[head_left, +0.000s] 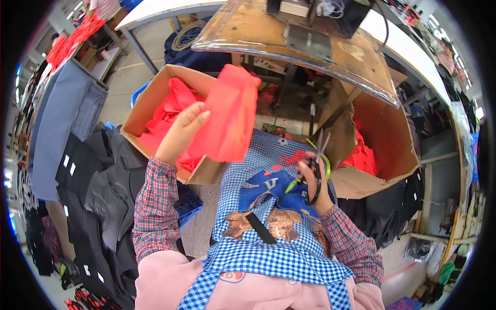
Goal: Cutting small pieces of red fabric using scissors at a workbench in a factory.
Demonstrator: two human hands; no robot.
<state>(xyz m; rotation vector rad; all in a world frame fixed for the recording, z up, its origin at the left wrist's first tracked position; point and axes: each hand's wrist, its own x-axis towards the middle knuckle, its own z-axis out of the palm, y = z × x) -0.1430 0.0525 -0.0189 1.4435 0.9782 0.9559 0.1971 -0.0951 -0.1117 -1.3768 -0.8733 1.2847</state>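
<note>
Nearest us is a pink top (pixel 258 292), and over it a blue-and-white gingham apron (pixel 289 258) with a dark strip (pixel 261 228) lying across its printed front. Our left hand (pixel 187 125) is closed on a red fabric piece (pixel 233 116), holding it up over the right side of a cardboard box (pixel 135 116) that has more red fabric (pixel 168 111) heaped inside. Our right hand (pixel 320 188) grips black-handled scissors (pixel 316 170) above the lap, their blades slightly parted and pointing away from us. Small red clippings (pixel 293 158) lie on the apron beside that hand. To the right, a second cardboard box (pixel 395 139) also contains red fabric, under the edge of a worn wooden table (pixel 248 31); black fabric pieces (pixel 106 199) are piled at our left
</note>
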